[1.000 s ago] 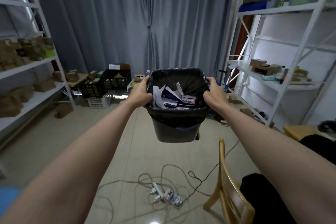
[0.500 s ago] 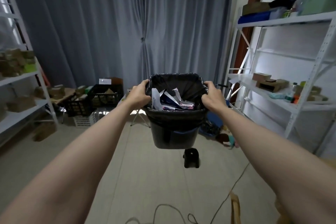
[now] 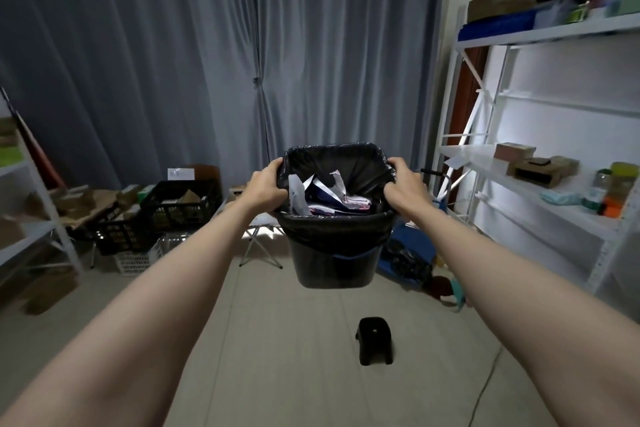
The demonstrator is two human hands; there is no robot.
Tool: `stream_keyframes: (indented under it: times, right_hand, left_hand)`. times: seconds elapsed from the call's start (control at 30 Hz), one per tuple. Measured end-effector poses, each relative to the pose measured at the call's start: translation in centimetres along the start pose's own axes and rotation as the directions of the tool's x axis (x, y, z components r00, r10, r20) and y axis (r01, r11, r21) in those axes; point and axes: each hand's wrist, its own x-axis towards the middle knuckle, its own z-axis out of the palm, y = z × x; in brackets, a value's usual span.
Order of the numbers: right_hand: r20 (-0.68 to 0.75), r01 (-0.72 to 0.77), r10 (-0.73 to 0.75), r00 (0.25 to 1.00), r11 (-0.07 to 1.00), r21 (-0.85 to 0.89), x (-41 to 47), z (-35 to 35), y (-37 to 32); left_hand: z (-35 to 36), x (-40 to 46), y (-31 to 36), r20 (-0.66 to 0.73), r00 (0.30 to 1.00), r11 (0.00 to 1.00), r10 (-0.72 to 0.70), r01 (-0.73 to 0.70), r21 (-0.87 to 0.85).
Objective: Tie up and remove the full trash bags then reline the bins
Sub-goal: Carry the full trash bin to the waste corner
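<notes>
No lettering is legible; the white label (image 3: 180,174) on a brown box is too blurred

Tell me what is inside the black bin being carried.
A black trash bag lines the bin, folded over its rim. Inside lies crumpled white and printed paper. Anything beneath that paper is hidden. Left hand and right hand grip the rim.

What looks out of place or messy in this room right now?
The black plastic bin is held in the air over the floor, left hand and right hand gripping its rim, with crumpled paper waste inside and the black liner untied. A small black stool sits alone mid-floor.
</notes>
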Motion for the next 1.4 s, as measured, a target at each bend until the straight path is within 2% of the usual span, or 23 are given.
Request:
stream_keyframes:
  times: [0.2, 0.5, 0.73, 0.93, 1.1, 1.23, 1.4]
  right_hand:
    - [0.055, -0.002, 0.000, 0.999, 0.999, 0.034, 11.9, 7.1, 1.2]
    - [0.126, 0.123, -0.129, 0.984, 0.991, 0.059, 33.2, 18.8, -1.8]
    - [0.228, 0.184, -0.207, 0.951, 0.976, 0.118, 41.7, 28.8, -6.6]
    - [0.284, 0.218, -0.246, 0.927, 0.968, 0.128, 48.2, 37.8, -10.4]
    - [0.290, 0.213, -0.240, 0.926, 0.969, 0.122, 54.3, 46.5, -12.8]
    - [0.263, 0.147, -0.173, 0.949, 0.983, 0.114, 59.6, 53.0, -14.7]
    - [0.201, 0.058, -0.075, 0.977, 0.994, 0.091, 65.4, 57.7, -15.7]
  left_hand:
    - [3.6, 12.1, -4.7, 0.012, 0.999, 0.999, -0.039, 0.039, 0.012]
    - [5.1, 30.5, -12.9, -0.082, 0.988, 0.991, -0.128, 0.130, 0.021]
    - [2.5, 37.5, -19.9, -0.182, 0.959, 0.968, -0.216, 0.235, 0.088]
    - [1.4, 43.8, -27.5, -0.190, 0.947, 0.948, -0.258, 0.287, 0.141]
    - [1.1, 51.6, -35.2, -0.158, 0.950, 0.948, -0.268, 0.290, 0.133]
    - [0.8, 59.4, -41.0, -0.083, 0.961, 0.957, -0.265, 0.272, 0.096]
    - [1.3, 69.9, -46.7, 0.028, 0.973, 0.971, -0.231, 0.229, 0.072]
